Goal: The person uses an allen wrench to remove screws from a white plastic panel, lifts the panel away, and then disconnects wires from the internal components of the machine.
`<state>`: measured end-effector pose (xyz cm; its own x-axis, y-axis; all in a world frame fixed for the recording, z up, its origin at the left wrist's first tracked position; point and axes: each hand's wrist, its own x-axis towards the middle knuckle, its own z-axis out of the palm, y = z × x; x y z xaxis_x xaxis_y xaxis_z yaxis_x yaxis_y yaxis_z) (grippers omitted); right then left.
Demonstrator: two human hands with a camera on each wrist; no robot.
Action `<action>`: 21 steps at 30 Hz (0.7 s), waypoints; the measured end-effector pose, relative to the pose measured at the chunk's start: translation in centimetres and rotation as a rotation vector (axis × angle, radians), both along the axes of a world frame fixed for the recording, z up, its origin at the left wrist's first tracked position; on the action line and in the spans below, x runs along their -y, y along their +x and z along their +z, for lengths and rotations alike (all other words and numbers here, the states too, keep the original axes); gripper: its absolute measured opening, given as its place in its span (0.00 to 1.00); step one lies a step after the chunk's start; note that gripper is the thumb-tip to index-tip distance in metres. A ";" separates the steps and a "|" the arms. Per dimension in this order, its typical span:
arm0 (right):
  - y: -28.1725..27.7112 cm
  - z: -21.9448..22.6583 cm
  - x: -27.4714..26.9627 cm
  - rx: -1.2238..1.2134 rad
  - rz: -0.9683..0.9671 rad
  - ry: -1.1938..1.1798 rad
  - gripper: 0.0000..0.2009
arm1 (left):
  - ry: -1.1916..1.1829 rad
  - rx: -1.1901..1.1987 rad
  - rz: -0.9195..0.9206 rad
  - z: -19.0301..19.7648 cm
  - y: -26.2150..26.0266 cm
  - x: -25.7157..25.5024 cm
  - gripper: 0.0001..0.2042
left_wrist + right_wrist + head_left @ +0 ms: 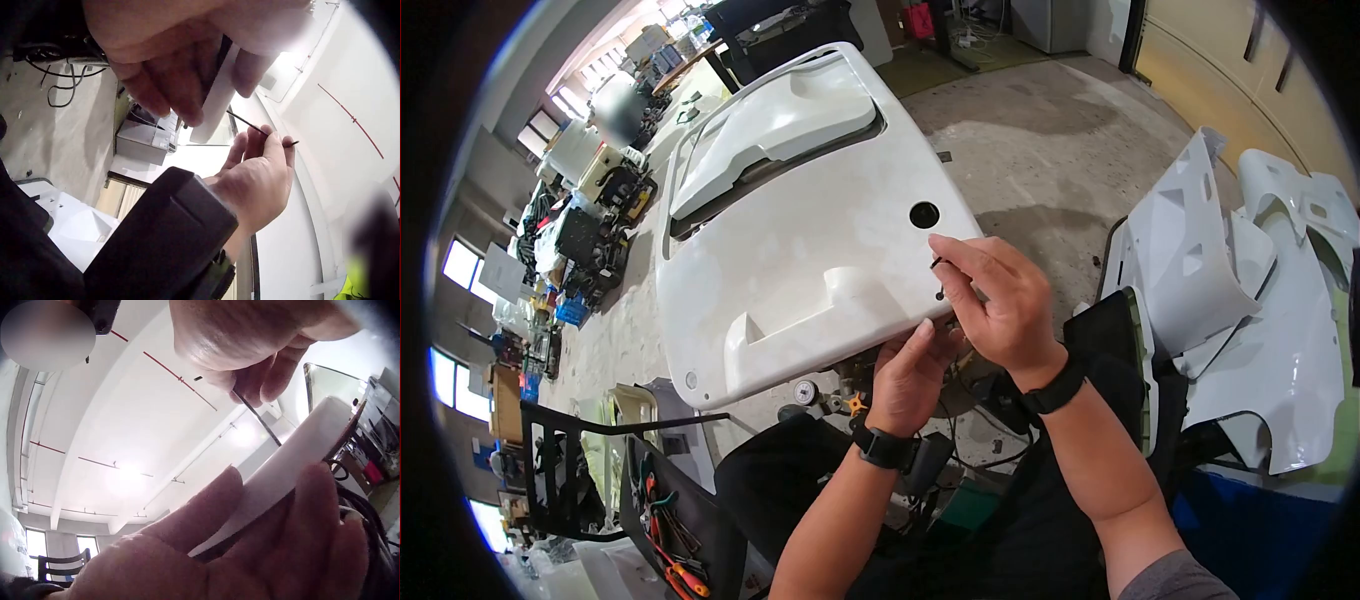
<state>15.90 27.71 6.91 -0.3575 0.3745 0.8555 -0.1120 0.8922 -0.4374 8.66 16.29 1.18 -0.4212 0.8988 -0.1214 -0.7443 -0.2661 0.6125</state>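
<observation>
A large white moulded panel [800,220] lies before me, with a round dark hole [924,215] close to its right edge. My left hand [910,385] grips the panel's near right edge, thumb on the upper face and fingers beneath. Above that corner, my right hand [1010,300] pinches a thin black hex key [247,122] between thumb and fingers. In the right wrist view the key's long shaft [259,419] runs down to the panel's face, while its short bent end pokes out past the fingers. The fingers hide the bend itself.
More white panels [1200,240] stand at the right. At lower left, pliers and screwdrivers [670,540] lie in a dark tray beside a black chair [560,460]. A pressure gauge [805,392] and cables sit under the near edge. Cluttered equipment [595,220] lines the left side.
</observation>
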 end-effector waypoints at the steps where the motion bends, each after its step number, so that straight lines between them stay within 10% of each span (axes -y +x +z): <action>1: 0.0 0.0 0.0 0.001 -0.001 -0.001 0.14 | 0.005 0.005 0.008 -0.2 0.0 0.0 0.16; 21: -0.1 0.1 -0.2 -0.070 0.058 -0.155 0.10 | 0.044 0.052 -0.252 -2.8 -1.6 -2.5 0.22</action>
